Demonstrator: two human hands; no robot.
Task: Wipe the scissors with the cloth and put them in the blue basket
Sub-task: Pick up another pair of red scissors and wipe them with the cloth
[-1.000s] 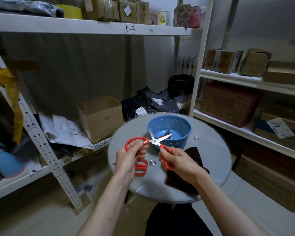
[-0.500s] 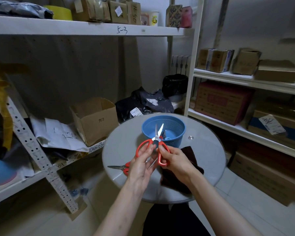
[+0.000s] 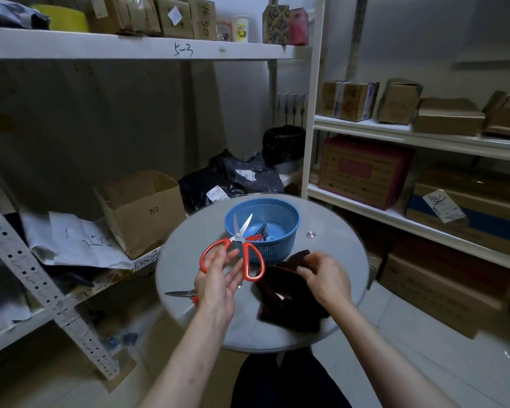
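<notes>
Red-handled steel scissors (image 3: 238,238) are held in the left grip (image 3: 218,284), near the blue plastic basket (image 3: 274,249). Right grip (image 3: 326,279) pinches the dark cloth (image 3: 286,304).

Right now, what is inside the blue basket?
Inside the blue basket lies a red-handled, dark-bladed tool, probably scissors. The held scissors in the left hand and the basket's near wall cover part of it.

Shelf edge (image 3: 136,48) reads 5-3; cardboard box (image 3: 142,213) reads 方2
</notes>
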